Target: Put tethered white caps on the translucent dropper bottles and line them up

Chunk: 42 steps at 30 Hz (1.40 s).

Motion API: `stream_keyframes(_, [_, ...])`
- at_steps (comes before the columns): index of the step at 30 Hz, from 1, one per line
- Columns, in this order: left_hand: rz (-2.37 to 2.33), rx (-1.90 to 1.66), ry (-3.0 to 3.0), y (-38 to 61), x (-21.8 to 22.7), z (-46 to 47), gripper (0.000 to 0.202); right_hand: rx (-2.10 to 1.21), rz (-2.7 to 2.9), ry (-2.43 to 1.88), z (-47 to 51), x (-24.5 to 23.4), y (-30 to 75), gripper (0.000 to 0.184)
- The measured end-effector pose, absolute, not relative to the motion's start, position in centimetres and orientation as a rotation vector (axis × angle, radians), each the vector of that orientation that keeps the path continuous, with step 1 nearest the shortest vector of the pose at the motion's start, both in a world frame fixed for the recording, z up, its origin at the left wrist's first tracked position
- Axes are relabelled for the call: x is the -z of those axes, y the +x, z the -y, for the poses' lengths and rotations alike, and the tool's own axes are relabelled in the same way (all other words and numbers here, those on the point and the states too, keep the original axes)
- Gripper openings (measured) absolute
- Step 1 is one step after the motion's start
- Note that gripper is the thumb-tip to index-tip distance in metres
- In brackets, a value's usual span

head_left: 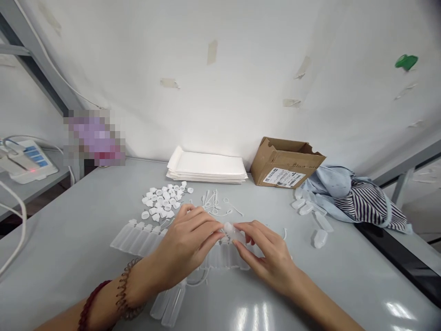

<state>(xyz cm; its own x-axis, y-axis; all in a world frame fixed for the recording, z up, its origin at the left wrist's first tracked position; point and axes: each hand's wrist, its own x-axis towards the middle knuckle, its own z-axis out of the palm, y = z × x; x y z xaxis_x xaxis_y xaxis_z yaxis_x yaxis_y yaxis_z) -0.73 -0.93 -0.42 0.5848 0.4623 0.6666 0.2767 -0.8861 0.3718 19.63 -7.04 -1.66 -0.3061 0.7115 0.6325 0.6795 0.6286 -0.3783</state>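
Note:
Between thumb and fingers, my right hand (270, 253) grips a small translucent plastic bottle (238, 235), its neck end tilted up toward the left. My left hand (191, 236) is pinched closed right beside that neck; whatever its fingertips hold is too small to make out. Under both hands lies a row of similar bottles (223, 257), partly covered. Another row of bottles (132, 239) extends left of my left hand, and two more bottles (168, 305) lie near my left wrist. White caps (161, 200) are heaped beyond the left hand. Thin white straps with loops (215, 202) lie beyond both hands.
White padded envelopes (210, 165) are stacked against the wall beside an open cardboard box (287, 163). Several loose translucent pieces (320, 238) lie at right, near bundled blue and striped cloth (358, 200). A white device (29, 163) with cables stands far left.

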Motion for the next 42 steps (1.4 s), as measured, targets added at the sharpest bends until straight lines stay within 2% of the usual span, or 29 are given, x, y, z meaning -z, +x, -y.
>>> stream_keyframes(7, [-0.624, -1.182, 2.558, -0.5, 0.7, 1.1, 0.006, -0.112, 2.033, -1.08, 7.4, 1.5, 19.4, 0.026])
stream_keyframes(14, [-0.676, -1.056, 2.388, -0.4, 0.0, 1.6, 0.014, -0.105, 2.04, -1.057, 7.5, 1.3, 19.4, 0.029])
stream_keyframes(20, [-0.902, -0.726, 1.826, -0.8, -1.4, 1.3, 0.016, -0.036, 2.064, -1.056, 7.4, 1.3, 19.5, 0.028])
stream_keyframes(26, [-0.694, -0.371, 1.216, -1.1, -2.4, 0.3, 0.028, 0.007, 2.032, -1.104, 7.4, 2.2, 19.7, 0.037])
stream_keyframes(35, [-0.696, -0.298, 1.2, -0.6, -2.2, 0.6, 0.033, 0.124, 2.111, -1.004, 7.3, 1.8, 19.5, 0.052])
stream_keyframes(42, [-0.72, -0.281, 1.229, -0.4, -2.3, 0.9, 0.033, 0.266, 2.153, -1.001, 7.3, 1.9, 19.6, 0.052])
